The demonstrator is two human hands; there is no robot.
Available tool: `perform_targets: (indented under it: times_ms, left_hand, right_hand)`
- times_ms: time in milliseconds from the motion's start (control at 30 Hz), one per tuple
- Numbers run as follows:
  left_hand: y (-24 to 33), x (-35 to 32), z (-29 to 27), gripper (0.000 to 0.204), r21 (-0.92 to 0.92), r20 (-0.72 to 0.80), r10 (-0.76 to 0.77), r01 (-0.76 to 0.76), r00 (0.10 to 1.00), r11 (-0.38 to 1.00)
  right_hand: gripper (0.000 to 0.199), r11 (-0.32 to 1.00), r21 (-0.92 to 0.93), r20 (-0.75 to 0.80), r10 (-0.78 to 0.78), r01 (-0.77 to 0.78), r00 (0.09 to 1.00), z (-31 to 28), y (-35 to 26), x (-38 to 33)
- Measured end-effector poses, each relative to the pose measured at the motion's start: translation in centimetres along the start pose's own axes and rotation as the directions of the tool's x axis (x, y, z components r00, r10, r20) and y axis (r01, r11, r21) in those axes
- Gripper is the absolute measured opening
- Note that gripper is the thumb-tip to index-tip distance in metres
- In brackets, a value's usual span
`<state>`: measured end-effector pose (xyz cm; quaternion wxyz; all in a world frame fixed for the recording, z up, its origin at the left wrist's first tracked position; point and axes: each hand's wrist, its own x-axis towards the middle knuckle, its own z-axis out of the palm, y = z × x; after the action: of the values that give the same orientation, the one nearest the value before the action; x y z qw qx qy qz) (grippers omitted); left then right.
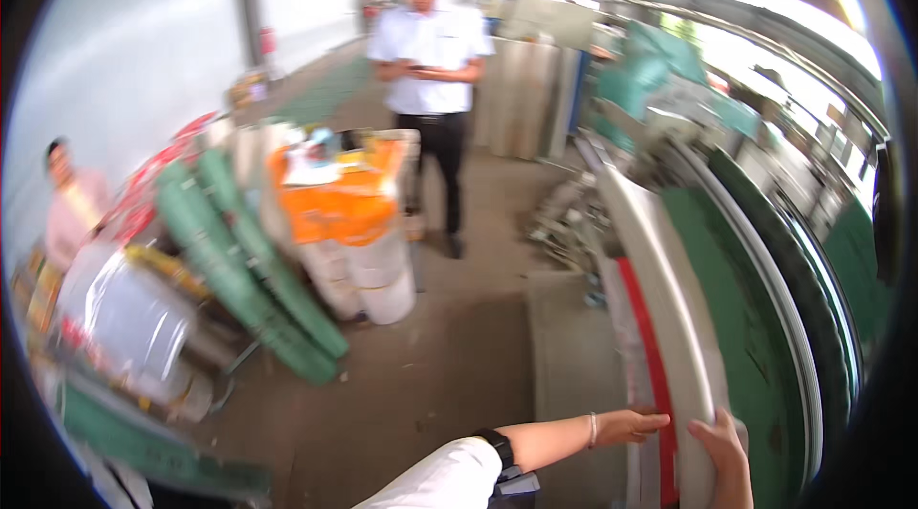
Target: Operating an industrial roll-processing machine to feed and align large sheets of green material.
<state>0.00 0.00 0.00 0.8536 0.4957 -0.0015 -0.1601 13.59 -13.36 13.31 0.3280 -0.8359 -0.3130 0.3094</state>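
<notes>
My left hand [639, 425] reaches in from the lower middle, a black watch on its wrist and a thin band nearer the hand. Its fingers are stretched out toward a red strip [654, 365] along the machine's near side; I cannot tell whether they touch it. My right hand [724, 442] is at the long pale beam [669, 289], thumb and forefinger apart, thumb against the beam's rounded edge. Its other fingers are partly hidden. Beyond the beam runs a green belt [732, 318] with dark marks.
A person [430, 59] in a white shirt stands ahead holding a phone-like object. Green wrapped rolls [239, 270] lean beside an orange-covered stand [335, 198]. Another person [75, 208] is at far left. A grey panel [579, 346] lies beside the machine, with a jumbled heap [571, 220] beyond.
</notes>
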Motion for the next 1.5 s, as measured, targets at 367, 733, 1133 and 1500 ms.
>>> perform_targets:
  times_ms: [367,733,1133,1500]
  left_hand:
    - [-0.9,9.9,2.4,0.052,-0.667,0.049,0.242,-0.148,0.969,0.730]
    - [-1.4,11.8,4.4,0.049,-0.578,-0.166,0.251,-0.301,0.953,0.759]
    - [-0.5,11.5,9.9,0.048,-0.364,-0.400,0.425,-0.566,0.812,0.739]
    - [-0.9,12.1,9.6,0.048,-0.284,-0.507,0.449,-0.635,0.735,0.718]
  right_hand:
    - [0.070,0.936,-0.320,-0.227,0.074,-0.146,0.971,-2.0,2.9,0.7]
    - [0.057,0.754,-0.657,-0.591,-0.525,0.012,0.612,-0.7,7.7,-18.9]
    - [0.057,0.669,-0.144,-0.738,-0.563,-0.729,-0.371,-1.8,15.4,-61.8]
    - [0.052,0.570,-0.187,-0.741,-0.617,-0.800,-0.266,-3.3,18.6,-65.2]
